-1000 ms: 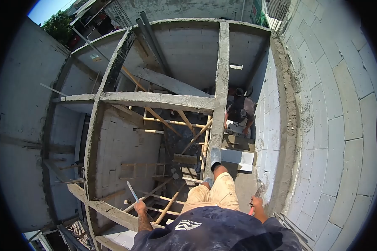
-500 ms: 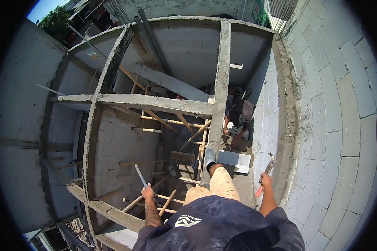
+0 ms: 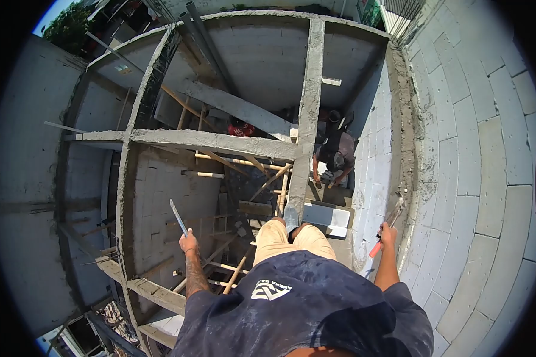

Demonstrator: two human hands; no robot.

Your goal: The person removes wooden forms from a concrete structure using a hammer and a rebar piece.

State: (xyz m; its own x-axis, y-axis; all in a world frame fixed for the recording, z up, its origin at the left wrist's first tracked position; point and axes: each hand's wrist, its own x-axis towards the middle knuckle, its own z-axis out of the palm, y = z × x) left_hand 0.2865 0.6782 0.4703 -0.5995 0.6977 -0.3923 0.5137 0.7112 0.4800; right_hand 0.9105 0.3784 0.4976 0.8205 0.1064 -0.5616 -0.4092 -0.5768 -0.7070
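Observation:
My left hand [image 3: 189, 243] is closed around the lower end of a long, flat grey metal bar [image 3: 177, 216]. The bar slants up and to the left, over the open room below. On the other side, my right hand [image 3: 388, 235] grips a hammer with a red handle [image 3: 375, 249], its metal head [image 3: 398, 206] pointing up beside the top of the right wall. The head is blurred. My grey shoe [image 3: 290, 219] is on a narrow concrete beam [image 3: 309, 113] that runs away from me. Neither tool clearly touches the masonry.
A grey block wall [image 3: 452, 178] rises along the right. A cross beam [image 3: 214, 141] meets mine ahead. Wooden poles [image 3: 235, 159] stand in the deep space below left. Lower right, a co-worker [image 3: 337, 152] bends near pale blocks [image 3: 327, 220]. Someone in red [image 3: 241, 129] is partly hidden.
Both hands have risen, the left moving leftward with the bar and the right slightly rightward with the hammer. My view has shifted forward along the beam. The person in red has come into sight.

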